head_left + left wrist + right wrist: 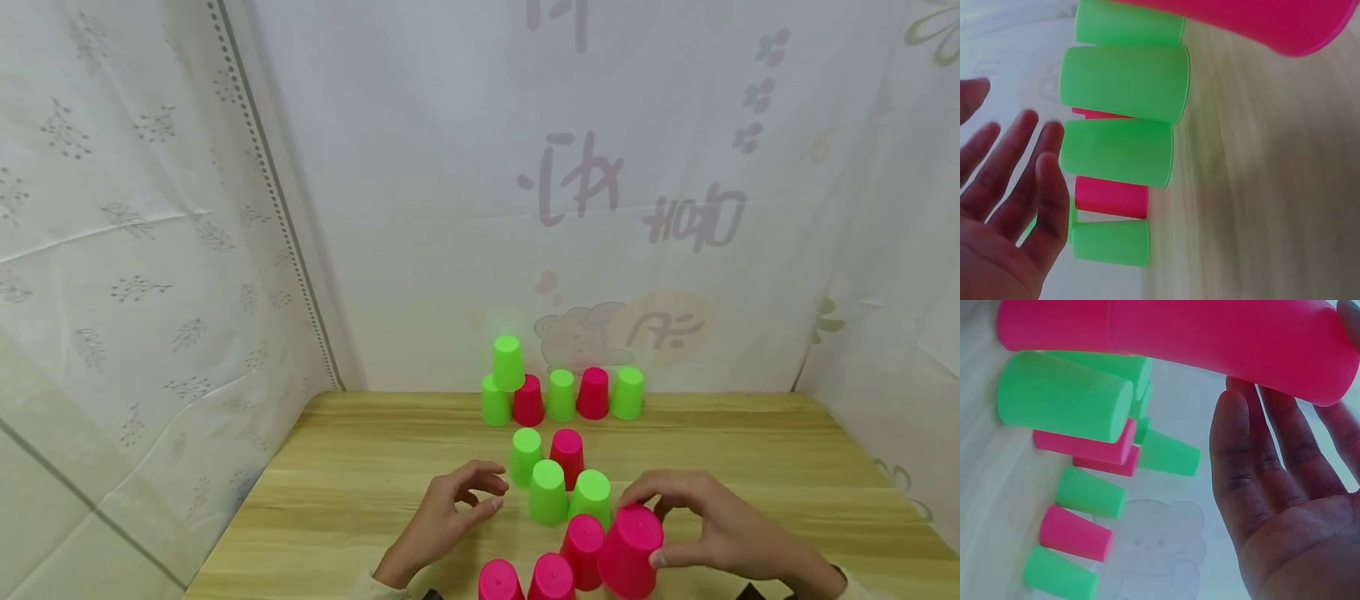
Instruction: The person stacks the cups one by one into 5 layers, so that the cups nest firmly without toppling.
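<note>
My right hand (716,529) grips a pink cup (632,554) near its closed end, thumb on one side and fingers on the other. In the right wrist view that cup (1235,344) lines up with another pink cup (1054,325), a seam showing between them. Beside it in the head view stands an upside-down pink cup (582,550). My left hand (453,508) holds nothing; its fingers are relaxed, left of a green cup (548,493). Another green cup (592,497) stands between the hands.
Two pink cups (553,577) stand at the near edge of view. Farther back are a green cup (527,457) and a pink cup (567,457). At the back of the wooden table (360,467), several cups form a row, with one green cup (507,363) on top. A white curtain (420,250) hangs behind.
</note>
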Motion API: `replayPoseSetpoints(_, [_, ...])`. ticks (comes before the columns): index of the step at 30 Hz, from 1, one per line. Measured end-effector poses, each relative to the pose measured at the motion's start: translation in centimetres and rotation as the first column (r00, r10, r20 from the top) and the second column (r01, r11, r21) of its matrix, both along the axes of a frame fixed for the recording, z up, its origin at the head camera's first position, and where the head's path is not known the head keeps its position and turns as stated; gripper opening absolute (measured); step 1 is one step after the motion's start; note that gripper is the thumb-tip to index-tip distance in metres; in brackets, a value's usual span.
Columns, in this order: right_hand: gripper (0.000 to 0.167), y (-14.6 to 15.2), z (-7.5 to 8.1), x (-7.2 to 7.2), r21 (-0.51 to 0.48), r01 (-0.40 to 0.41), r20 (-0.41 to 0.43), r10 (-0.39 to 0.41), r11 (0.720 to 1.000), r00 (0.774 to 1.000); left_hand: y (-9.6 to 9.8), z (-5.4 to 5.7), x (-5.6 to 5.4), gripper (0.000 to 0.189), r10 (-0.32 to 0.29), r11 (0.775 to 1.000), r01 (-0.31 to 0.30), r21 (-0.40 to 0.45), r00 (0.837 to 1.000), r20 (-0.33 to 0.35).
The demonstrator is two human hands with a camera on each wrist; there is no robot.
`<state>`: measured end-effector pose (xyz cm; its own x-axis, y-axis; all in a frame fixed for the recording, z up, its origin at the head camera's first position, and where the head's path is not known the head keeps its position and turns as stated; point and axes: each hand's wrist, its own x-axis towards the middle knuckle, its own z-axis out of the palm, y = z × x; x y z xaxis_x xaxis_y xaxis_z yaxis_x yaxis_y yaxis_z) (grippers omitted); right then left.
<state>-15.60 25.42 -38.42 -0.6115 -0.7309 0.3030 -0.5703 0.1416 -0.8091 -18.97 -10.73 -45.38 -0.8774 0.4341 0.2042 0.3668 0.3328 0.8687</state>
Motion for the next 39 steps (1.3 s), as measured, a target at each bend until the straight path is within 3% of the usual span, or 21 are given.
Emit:
replayPoseSetpoints(7, [0.042,-0.3,1.3,-0.9,0.024,0.036,-0.096,-0.034,0.999,0.995,-0.1,0.0,1.2,0.023,-0.147,0.989,0.148,-0.015,0.989,0.033])
replayPoseSetpoints(18, [0.040,-1.0,3.2,-4.2,0.043,0.086,-0.092,-0.082,0.995,0.992,-1.2,-0.1,2.5,0.023,-0.274,0.960,0.279,-0.033,0.954,0.123])
replayPoseSetpoints(24, [0.037,-1.6,4.0,-6.6,0.057,0.097,-0.066,-0.093,0.994,0.993,-1.8,0.0,2.9,0.027,-0.307,0.947,0.318,-0.035,0.934,0.182])
replayPoseSetpoints(33, [0.038,-2.8,5.3,-10.2,0.103,0.208,-0.118,-0.196,0.973,0.974,-2.1,-0.3,3.1,0.036,-0.342,0.934,0.357,-0.032,0.914,0.218])
replayPoseSetpoints(39, [0.039,-3.3,5.6,-11.9,0.142,0.265,-0.103,-0.252,0.954,0.962,-2.0,-0.2,3.2,0.040,-0.335,0.935,0.355,-0.017,0.896,0.291])
